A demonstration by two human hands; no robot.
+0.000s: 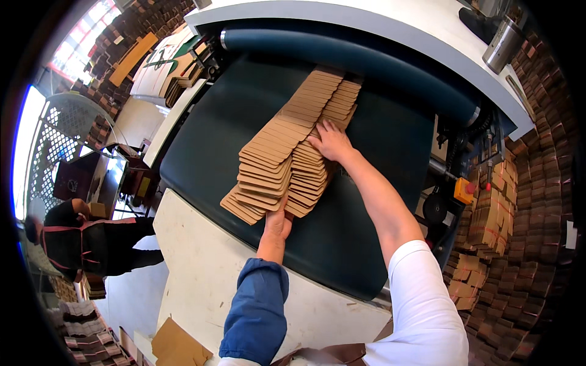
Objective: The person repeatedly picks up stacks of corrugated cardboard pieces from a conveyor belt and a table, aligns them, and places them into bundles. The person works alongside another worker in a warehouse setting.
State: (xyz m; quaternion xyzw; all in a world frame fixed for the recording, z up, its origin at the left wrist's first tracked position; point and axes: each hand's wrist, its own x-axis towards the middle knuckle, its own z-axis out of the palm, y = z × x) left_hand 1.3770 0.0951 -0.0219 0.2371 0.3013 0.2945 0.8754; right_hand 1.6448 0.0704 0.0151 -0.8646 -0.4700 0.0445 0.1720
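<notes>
Two overlapping rows of flat brown cardboard pieces (pixel 274 140) with rounded corners lie fanned out like shingles on a dark green conveyor belt (pixel 207 140). The rows run from near me up to the roller at the far side. My left hand (pixel 278 227) is closed at their near end, its thumb between the two rows and its other fingers hidden beneath the pieces. Farther up, my right hand (pixel 331 141) rests on the right-hand row with fingers stretched out and a little apart.
A dark roller (pixel 348 67) spans the belt's far side under a white machine cover (pixel 366 15). An orange switch box (pixel 464 190) sits at the right. In front of me is a pale worktable (pixel 201 256). Bundled cardboard (pixel 491 213) is stacked at the right. Another person (pixel 85 238) stands at left.
</notes>
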